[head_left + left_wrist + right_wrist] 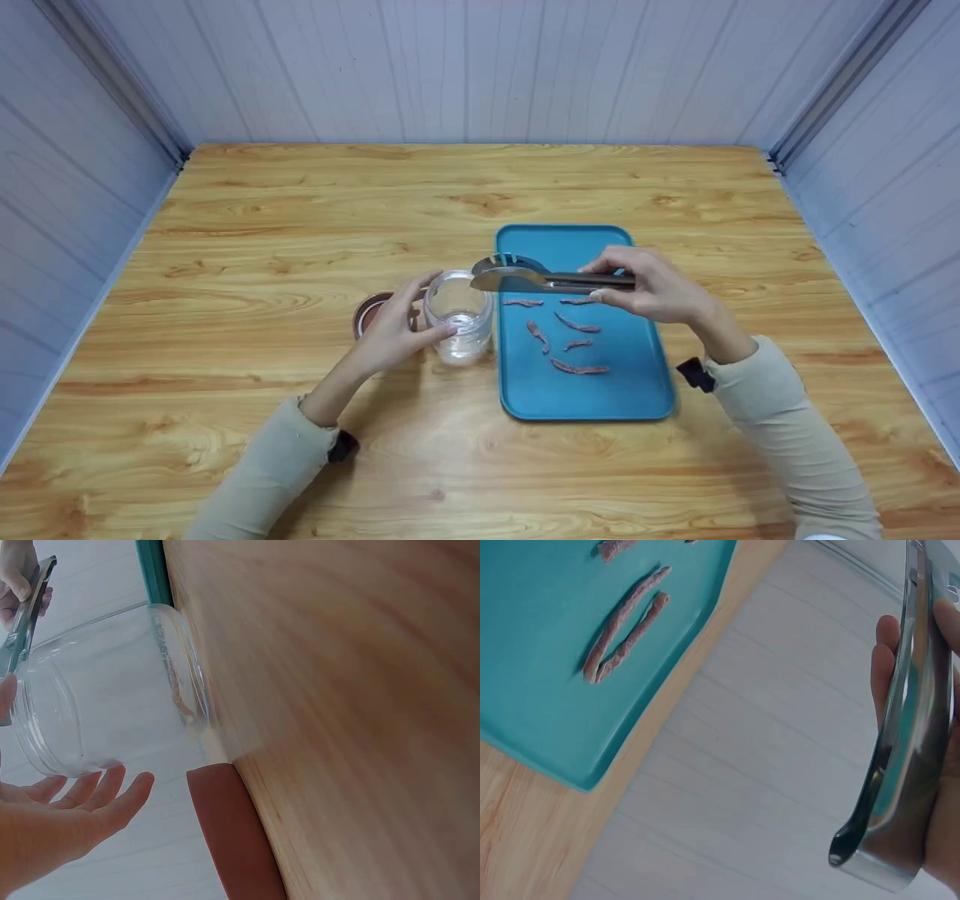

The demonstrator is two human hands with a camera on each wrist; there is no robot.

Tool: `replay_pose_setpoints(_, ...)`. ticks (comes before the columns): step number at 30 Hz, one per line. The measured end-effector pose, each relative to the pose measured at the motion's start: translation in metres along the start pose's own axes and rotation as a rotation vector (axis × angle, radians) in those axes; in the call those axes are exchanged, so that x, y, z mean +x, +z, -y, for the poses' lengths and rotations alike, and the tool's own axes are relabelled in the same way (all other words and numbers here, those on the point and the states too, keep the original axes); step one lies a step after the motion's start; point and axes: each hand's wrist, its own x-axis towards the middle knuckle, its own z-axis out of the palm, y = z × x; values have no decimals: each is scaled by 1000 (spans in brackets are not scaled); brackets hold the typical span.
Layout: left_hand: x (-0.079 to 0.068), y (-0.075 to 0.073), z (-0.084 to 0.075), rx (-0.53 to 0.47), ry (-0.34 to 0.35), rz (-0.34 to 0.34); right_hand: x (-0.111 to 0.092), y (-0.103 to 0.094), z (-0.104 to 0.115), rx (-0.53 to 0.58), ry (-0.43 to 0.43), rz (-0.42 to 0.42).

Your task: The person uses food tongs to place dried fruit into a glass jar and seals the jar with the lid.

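The person's left hand [397, 326] is steadying a clear glass jar [465, 319], thumb across the near side and fingers round the other. The jar is standing upright on the desk [337, 210], just beside the left edge of the blue tray [585, 403]. The right hand [652, 285] is gripping metal tongs [562, 277] level above the tray, and the slightly parted heads are reaching past its left edge to the jar's mouth. At least six reddish strips [579, 369] are lying on the tray, mostly towards its middle.

The step seems to be moving strips into the jar. Good handling would likely mean keeping the left fingers clear of the opening, tipping the tong heads down inside the rim before loosening, and pinching each thin strip across its middle.

The brown lid [232, 832] is resting left of the jar, partly hiding behind the left hand in the head view. Whether the tongs are carrying a strip cannot be told; the right wrist view is cutting off their heads. The left wrist view is showing a reddish streak low in the glass, perhaps inside, perhaps only showing through.
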Motion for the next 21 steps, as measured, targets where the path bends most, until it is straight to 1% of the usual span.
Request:
replay_pose_setpoints(4,0,0,1,-5,7,-5,-6,-7,-2,-18,-9,-24)
replay_pose_setpoints(10,0,1,2,-7,11,-11,-23,-19,-8,-3,52,-47)
replay_pose_setpoints(17,1,1,1,-18,3,-11,-46,-29,-12,-31,105,-91)
replay_pose_setpoints(21,1,1,1,-14,-1,-9,-62,-33,-22,-35,121,-97)
